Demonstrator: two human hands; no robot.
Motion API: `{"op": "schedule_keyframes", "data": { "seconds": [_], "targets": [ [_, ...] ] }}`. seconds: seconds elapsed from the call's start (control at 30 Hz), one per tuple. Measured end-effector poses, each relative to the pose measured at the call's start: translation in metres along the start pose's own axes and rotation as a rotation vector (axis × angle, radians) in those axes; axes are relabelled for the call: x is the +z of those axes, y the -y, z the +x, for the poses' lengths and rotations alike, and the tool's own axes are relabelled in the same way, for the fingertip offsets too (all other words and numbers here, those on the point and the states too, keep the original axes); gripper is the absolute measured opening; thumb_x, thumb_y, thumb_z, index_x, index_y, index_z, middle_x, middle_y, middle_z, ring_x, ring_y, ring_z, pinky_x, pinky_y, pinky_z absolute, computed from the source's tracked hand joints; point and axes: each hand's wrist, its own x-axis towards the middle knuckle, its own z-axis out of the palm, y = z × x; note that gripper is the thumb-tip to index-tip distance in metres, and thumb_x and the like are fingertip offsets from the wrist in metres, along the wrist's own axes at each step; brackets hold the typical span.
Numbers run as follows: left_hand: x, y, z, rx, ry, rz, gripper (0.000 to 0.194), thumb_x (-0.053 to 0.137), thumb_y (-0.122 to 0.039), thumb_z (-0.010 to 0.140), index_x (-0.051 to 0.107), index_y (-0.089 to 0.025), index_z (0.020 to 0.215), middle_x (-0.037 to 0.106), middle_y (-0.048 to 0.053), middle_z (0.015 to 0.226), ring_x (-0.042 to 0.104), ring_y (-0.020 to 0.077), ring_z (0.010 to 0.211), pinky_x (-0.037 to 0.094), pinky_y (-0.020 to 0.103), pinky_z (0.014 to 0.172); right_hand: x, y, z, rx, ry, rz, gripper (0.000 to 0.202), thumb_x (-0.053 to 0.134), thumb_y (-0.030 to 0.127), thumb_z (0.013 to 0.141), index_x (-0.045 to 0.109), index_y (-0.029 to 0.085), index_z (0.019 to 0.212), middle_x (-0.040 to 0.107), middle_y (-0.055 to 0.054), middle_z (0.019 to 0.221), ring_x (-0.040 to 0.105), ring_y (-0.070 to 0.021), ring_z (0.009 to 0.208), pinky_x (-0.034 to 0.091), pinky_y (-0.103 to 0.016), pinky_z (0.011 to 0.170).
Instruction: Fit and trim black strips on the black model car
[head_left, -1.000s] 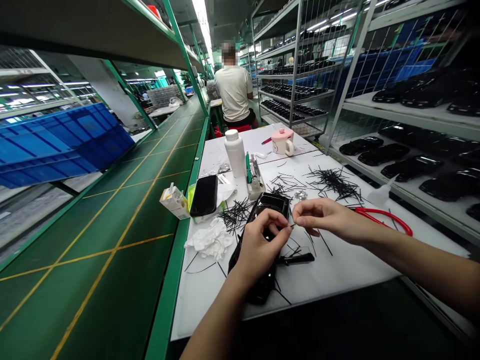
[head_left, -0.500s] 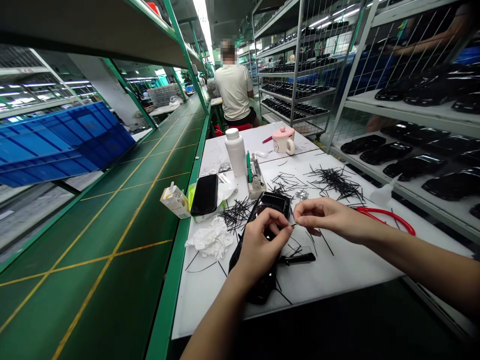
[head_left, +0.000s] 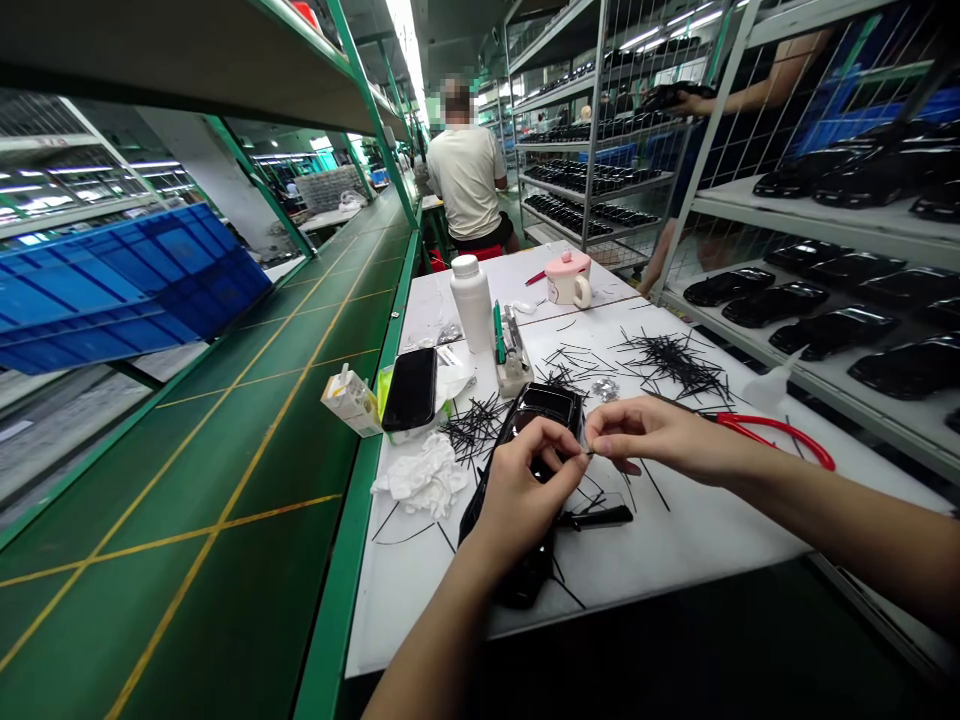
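Over a glossy black model car body (head_left: 551, 402), my left hand (head_left: 529, 480) pinches a thin dark strip whose end barely shows between the fingertips. My right hand (head_left: 649, 437) pinches at the same spot, its fingertips almost touching the left ones. The strip itself is mostly hidden by the fingers. Under my hands the car body lies on the white table (head_left: 675, 545), partly covered by my left hand and forearm. Loose black strips (head_left: 474, 430) lie left of the car, and a larger pile of black strips (head_left: 679, 365) lies beyond my right hand. A black-handled tool (head_left: 600, 517) rests beside the car.
Red-handled pliers (head_left: 795, 440) lie right of my right forearm. A phone (head_left: 409, 388), crumpled tissue (head_left: 424, 478), white bottle (head_left: 471, 300) and pink-lidded mug (head_left: 568, 278) stand or lie around. A green conveyor (head_left: 247, 470) runs left; racks of black car bodies (head_left: 832, 335) stand right.
My fingertips have shifted very slightly, still pinched together over the car. Behind the rack at right, another person has moved and now holds a black car body.
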Motion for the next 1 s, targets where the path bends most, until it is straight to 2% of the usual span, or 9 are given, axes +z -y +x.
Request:
{"op": "schedule_keyframes", "data": {
  "seconds": [0.1, 0.2, 0.3, 0.37, 0.5, 0.57, 0.63, 0.8, 1.0],
  "targets": [
    [0.0, 0.0, 0.0, -0.004, 0.006, 0.003, 0.012, 0.066, -0.026, 0.085, 0.058, -0.018, 0.081, 0.061, -0.002, 0.072, 0.05, 0.0083, 0.058, 0.037, 0.02, 0.056, 0.001, -0.001, 0.0, 0.005, 0.006, 0.008, 0.033, 0.071, 0.048, 0.083, 0.063, 0.017, 0.084, 0.051, 0.003, 0.066, 0.044, -0.0086, 0.055, 0.032, -0.024, 0.053],
    [-0.001, 0.0, 0.001, -0.002, -0.009, -0.015, 0.012, 0.066, -0.024, 0.084, 0.057, -0.018, 0.08, 0.063, -0.001, 0.075, 0.051, 0.0086, 0.061, 0.039, 0.021, 0.059, 0.004, -0.002, -0.002, -0.055, -0.091, -0.021, 0.031, 0.07, 0.048, 0.084, 0.06, 0.018, 0.087, 0.053, 0.002, 0.073, 0.045, -0.0089, 0.058, 0.034, -0.024, 0.054],
    [-0.001, 0.001, 0.001, -0.016, -0.017, -0.027, 0.013, 0.066, -0.025, 0.085, 0.056, -0.018, 0.081, 0.064, -0.001, 0.077, 0.052, 0.0089, 0.062, 0.041, 0.021, 0.061, 0.009, -0.002, -0.007, -0.139, -0.171, -0.154, 0.027, 0.067, 0.045, 0.087, 0.061, 0.019, 0.089, 0.054, 0.0, 0.078, 0.047, -0.011, 0.064, 0.038, -0.025, 0.057],
    [-0.001, 0.002, 0.001, -0.024, -0.008, -0.049, 0.014, 0.066, -0.026, 0.086, 0.055, -0.018, 0.082, 0.065, 0.0, 0.081, 0.055, 0.0097, 0.066, 0.043, 0.022, 0.065, 0.012, -0.002, -0.01, -0.208, -0.209, -0.305, 0.022, 0.064, 0.041, 0.091, 0.063, 0.019, 0.088, 0.056, -0.001, 0.081, 0.05, -0.0129, 0.07, 0.04, -0.027, 0.061],
    [0.0, 0.004, 0.0, -0.011, 0.05, -0.199, 0.017, 0.068, -0.024, 0.086, 0.052, -0.018, 0.089, 0.069, 0.005, 0.099, 0.064, 0.0156, 0.091, 0.048, 0.028, 0.084, 0.017, -0.002, -0.012, -0.418, -0.278, -0.56, 0.016, 0.057, 0.029, 0.096, 0.062, 0.019, 0.085, 0.059, -0.002, 0.082, 0.053, -0.0137, 0.073, 0.042, -0.028, 0.066],
    [0.0, 0.005, 0.0, -0.012, 0.042, -0.236, 0.019, 0.069, -0.025, 0.085, 0.051, -0.018, 0.087, 0.068, 0.005, 0.097, 0.065, 0.0166, 0.094, 0.049, 0.029, 0.086, 0.019, -0.003, -0.013, -0.527, -0.292, -0.632, 0.012, 0.056, 0.024, 0.096, 0.063, 0.019, 0.089, 0.06, -0.003, 0.083, 0.054, -0.0136, 0.073, 0.043, -0.028, 0.065],
    [0.0, 0.005, 0.0, -0.023, 0.013, -0.233, 0.022, 0.07, -0.027, 0.085, 0.05, -0.018, 0.083, 0.067, 0.004, 0.089, 0.065, 0.0155, 0.088, 0.049, 0.027, 0.081, 0.019, -0.002, -0.013, -0.581, -0.301, -0.663, 0.009, 0.056, 0.022, 0.096, 0.063, 0.019, 0.092, 0.061, -0.003, 0.083, 0.055, -0.0137, 0.074, 0.043, -0.028, 0.064],
    [0.0, 0.006, 0.001, -0.019, -0.004, -0.174, 0.023, 0.068, -0.024, 0.086, 0.047, -0.019, 0.077, 0.069, 0.005, 0.085, 0.065, 0.0152, 0.082, 0.05, 0.028, 0.079, 0.018, 0.001, -0.017, -0.516, -0.331, -0.609, 0.009, 0.057, 0.023, 0.096, 0.063, 0.021, 0.09, 0.06, -0.002, 0.084, 0.056, -0.0133, 0.076, 0.042, -0.026, 0.063],
    [-0.002, 0.003, 0.0, 0.059, 0.062, -0.188, 0.021, 0.068, -0.019, 0.084, 0.047, -0.019, 0.083, 0.071, 0.007, 0.098, 0.066, 0.017, 0.094, 0.048, 0.03, 0.087, 0.018, 0.001, -0.019, -0.538, -0.317, -0.614, 0.007, 0.058, 0.024, 0.096, 0.063, 0.022, 0.09, 0.059, -0.001, 0.086, 0.055, -0.013, 0.077, 0.044, -0.027, 0.067]
  ]
}}
